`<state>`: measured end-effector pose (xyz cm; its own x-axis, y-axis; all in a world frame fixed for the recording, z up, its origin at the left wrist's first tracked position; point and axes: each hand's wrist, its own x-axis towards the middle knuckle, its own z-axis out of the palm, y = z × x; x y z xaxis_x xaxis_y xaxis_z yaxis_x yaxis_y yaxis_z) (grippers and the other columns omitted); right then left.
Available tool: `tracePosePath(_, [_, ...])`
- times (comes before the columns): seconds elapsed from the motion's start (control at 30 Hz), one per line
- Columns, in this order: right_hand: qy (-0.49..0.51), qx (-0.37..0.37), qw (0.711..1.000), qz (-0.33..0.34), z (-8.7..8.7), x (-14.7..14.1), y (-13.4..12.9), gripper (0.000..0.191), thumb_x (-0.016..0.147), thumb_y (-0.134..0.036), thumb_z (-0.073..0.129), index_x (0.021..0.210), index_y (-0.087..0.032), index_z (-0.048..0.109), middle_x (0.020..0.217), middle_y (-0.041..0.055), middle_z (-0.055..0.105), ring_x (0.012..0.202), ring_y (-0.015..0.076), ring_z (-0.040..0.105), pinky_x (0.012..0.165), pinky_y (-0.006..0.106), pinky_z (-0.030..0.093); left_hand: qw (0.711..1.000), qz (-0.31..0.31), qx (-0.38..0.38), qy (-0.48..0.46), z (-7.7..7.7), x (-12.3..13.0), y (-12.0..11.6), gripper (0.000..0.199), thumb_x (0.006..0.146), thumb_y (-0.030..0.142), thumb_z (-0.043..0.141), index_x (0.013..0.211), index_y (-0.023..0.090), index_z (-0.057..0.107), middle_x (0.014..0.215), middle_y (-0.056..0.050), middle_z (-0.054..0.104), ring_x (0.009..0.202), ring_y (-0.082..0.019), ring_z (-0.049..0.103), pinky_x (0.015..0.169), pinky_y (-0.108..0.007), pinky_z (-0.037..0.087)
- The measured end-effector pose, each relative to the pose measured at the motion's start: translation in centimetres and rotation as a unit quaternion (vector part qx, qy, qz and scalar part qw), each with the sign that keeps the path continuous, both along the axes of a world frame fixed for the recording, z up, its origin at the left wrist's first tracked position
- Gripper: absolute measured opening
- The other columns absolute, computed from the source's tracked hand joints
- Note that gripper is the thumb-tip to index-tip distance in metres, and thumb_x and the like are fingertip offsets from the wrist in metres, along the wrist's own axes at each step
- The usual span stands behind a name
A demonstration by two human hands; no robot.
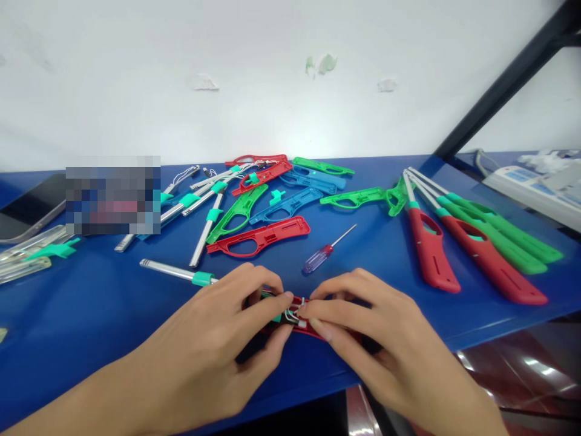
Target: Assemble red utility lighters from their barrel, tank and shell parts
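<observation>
Left hand (pixel 213 333) and right hand (pixel 385 327) grasp a red handle shell (pixel 310 332) at the lower middle of the frame, fingertips (pixel 287 297) close at white wires (pixel 289 315).

Four closed lighters (pixel 438 275) at the right seem finished; the held shell is still open, and loose shells (pixel 272 233) and metal tubes (pixel 205 239) at the upper middle look left to assemble. Both hands cover most of the held shell, so the wire ends cannot be made out. A pixelated patch (pixel 113 194) at the left hides its content, and a phone (pixel 31 209) is cut by the left edge.
</observation>
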<state>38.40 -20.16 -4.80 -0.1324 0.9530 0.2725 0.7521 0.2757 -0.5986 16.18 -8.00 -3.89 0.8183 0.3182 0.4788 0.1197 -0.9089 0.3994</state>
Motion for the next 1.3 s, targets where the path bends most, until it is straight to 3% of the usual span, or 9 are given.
tracePosePath(1.03, [-0.022, -0.011, 1.0, 0.014, -0.03, 0.16, 0.02, 0.022, 0.114, -0.026, 0.055, 0.126, -0.035, 0.071, 0.121, -0.0002, 0.072, 0.103, 0.0202, 0.064, 0.088, 0.037, 0.053, 1.0, -0.001, -0.003, 0.005, 0.17, 0.01, -0.11, 0.02, 0.103, 0.008, 0.058, 0.113, 0.017, 0.074, 0.109, -0.007, 0.072, 0.093, -0.015, 0.071, 0.085, -0.025, 0.061])
tracePosePath(1.17, [0.0, -0.026, 1.0, 0.004, 0.11, 0.01, -0.06, 0.016, 0.109, -0.032, 0.066, 0.125, -0.036, 0.067, 0.123, -0.0025, 0.072, 0.109, 0.0203, 0.065, 0.096, 0.039, 0.053, 1.0, 0.003, -0.011, 0.014, 0.14, -0.2, -0.17, 0.022, 0.104, 0.01, 0.058, 0.117, 0.019, 0.073, 0.113, -0.006, 0.071, 0.097, -0.014, 0.072, 0.086, -0.022, 0.061])
tracePosePath(1.3, [0.002, -0.048, 0.999, -0.003, 0.24, -0.06, -0.19, 0.036, 0.102, -0.034, 0.078, 0.132, -0.038, 0.059, 0.129, -0.0034, 0.072, 0.117, 0.0224, 0.065, 0.105, 0.043, 0.052, 0.999, 0.034, 0.002, -0.001, 0.85, -0.7, 0.13, 0.035, 0.102, 0.008, 0.054, 0.131, 0.022, 0.067, 0.123, -0.006, 0.07, 0.108, -0.013, 0.073, 0.093, -0.021, 0.061])
